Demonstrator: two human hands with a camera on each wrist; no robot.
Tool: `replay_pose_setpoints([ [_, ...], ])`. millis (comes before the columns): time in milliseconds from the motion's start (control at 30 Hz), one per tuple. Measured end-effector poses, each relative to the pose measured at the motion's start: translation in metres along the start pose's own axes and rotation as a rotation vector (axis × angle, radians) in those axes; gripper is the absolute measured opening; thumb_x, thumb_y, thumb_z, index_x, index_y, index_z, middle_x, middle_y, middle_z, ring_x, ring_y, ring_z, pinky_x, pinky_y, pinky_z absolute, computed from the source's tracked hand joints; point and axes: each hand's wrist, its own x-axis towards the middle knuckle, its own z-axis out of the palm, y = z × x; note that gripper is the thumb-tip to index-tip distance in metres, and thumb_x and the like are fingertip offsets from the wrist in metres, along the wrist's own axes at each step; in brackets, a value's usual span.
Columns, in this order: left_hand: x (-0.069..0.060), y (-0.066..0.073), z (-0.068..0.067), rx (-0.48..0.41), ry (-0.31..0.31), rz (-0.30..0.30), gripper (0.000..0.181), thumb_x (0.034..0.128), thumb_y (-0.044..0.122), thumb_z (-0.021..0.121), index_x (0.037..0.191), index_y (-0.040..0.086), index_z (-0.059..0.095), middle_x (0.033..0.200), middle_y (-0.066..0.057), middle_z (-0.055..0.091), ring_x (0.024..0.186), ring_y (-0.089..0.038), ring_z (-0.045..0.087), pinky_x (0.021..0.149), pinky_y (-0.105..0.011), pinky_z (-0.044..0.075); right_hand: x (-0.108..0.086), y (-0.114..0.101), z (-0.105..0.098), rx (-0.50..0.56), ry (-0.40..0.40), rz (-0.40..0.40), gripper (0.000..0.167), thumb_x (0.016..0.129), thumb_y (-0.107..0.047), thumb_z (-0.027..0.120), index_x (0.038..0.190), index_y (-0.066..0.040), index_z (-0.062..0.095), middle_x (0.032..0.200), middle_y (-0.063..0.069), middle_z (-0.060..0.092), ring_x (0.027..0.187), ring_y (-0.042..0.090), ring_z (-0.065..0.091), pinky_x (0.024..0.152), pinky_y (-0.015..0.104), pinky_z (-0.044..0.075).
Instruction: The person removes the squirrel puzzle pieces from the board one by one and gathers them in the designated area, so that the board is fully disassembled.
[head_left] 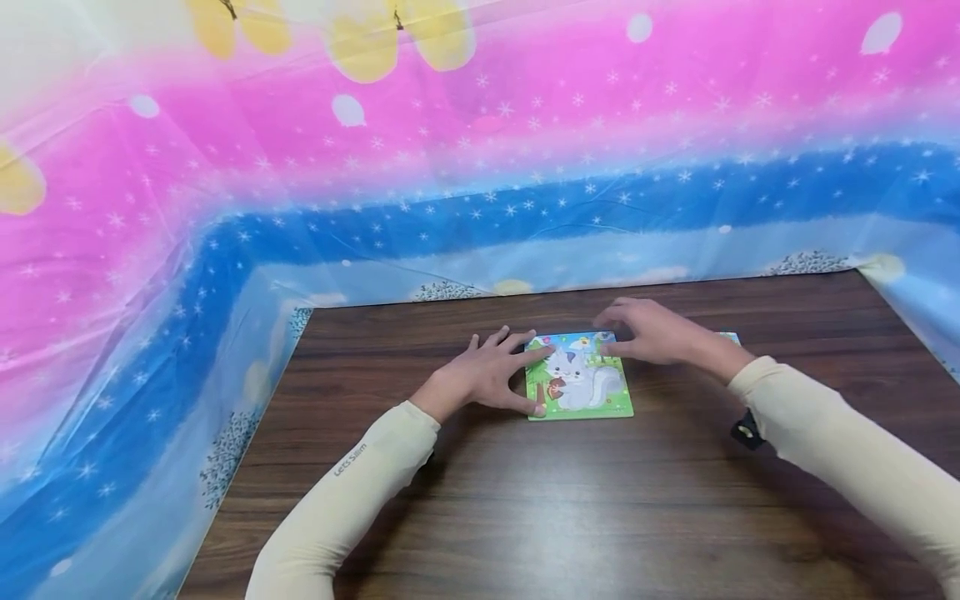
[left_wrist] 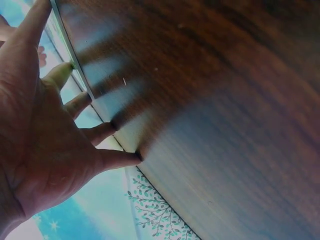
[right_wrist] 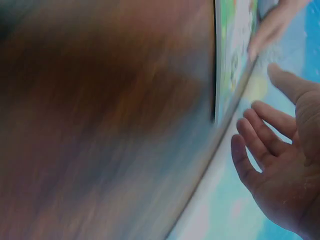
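Observation:
A square picture board (head_left: 588, 387) with a white squirrel holding a nut lies flat on the brown table. My left hand (head_left: 491, 372) rests at its left side, fingers spread, thumb and index finger over the board. In the left wrist view the left hand (left_wrist: 45, 130) has its other fingertips down towards the tabletop. Over the board's upper right corner is my right hand (head_left: 651, 331), its fingers loosely bent. The right wrist view shows the right hand (right_wrist: 280, 145) holding nothing, apart from the board (right_wrist: 230, 55).
The corner of another bright flat piece (head_left: 729, 336) shows behind my right wrist. Wood-grain tabletop (head_left: 562, 517) spreads around the board. A pink and blue patterned cloth (head_left: 450, 225) hangs behind the table's far edge and along its left side.

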Motion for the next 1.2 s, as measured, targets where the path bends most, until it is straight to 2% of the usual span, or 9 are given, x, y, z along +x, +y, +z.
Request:
replay_pose_setpoints([
  [167,0.000,0.000,0.001,0.000,0.004,0.000,0.101,0.0885,0.079,0.065,0.169,0.047,0.014,0.181,0.005,0.005,0.168,-0.039,0.002,0.127,-0.076,0.009,0.015,-0.021,0.017,0.033,-0.001,-0.036,0.049,0.097,-0.030,0.079,0.140,-0.008,0.068,0.132,0.012,0.067,0.120,0.032,0.067,0.103,0.056,0.056],
  [333,0.001,-0.001,0.004,-0.014,0.009,-0.009,0.103,0.0877,0.081,0.064,0.169,0.047,0.012,0.181,0.007,0.001,0.167,-0.038,0.001,0.127,-0.076,0.008,0.020,-0.032,0.025,0.035,-0.021,-0.024,0.051,0.095,-0.029,0.082,0.139,-0.008,0.067,0.131,0.012,0.065,0.117,0.030,0.067,0.101,0.054,0.057],
  [667,0.001,0.000,0.006,-0.028,0.021,-0.006,0.099,0.0887,0.078,0.066,0.169,0.038,0.024,0.181,0.006,0.003,0.167,-0.037,0.001,0.128,-0.074,0.008,0.020,-0.040,0.035,-0.021,-0.017,0.018,0.050,0.093,-0.028,0.084,0.137,-0.009,0.069,0.133,0.013,0.064,0.118,0.030,0.067,0.099,0.051,0.059],
  [867,0.000,-0.001,0.007,-0.027,0.023,-0.011,0.099,0.0884,0.078,0.067,0.169,0.037,0.025,0.181,0.006,0.003,0.168,-0.036,0.001,0.128,-0.075,0.008,0.023,-0.046,0.035,0.008,-0.016,0.051,0.047,0.093,-0.024,0.083,0.134,-0.006,0.069,0.131,0.014,0.065,0.119,0.032,0.066,0.100,0.052,0.058],
  [1200,0.001,0.000,0.005,-0.032,0.022,-0.021,0.099,0.0874,0.078,0.068,0.168,0.038,0.027,0.181,0.006,0.004,0.168,-0.035,0.002,0.128,-0.075,0.009,0.032,-0.045,0.032,0.099,-0.074,0.084,0.047,0.092,-0.019,0.083,0.131,-0.002,0.064,0.127,0.017,0.059,0.117,0.032,0.060,0.102,0.050,0.054],
])
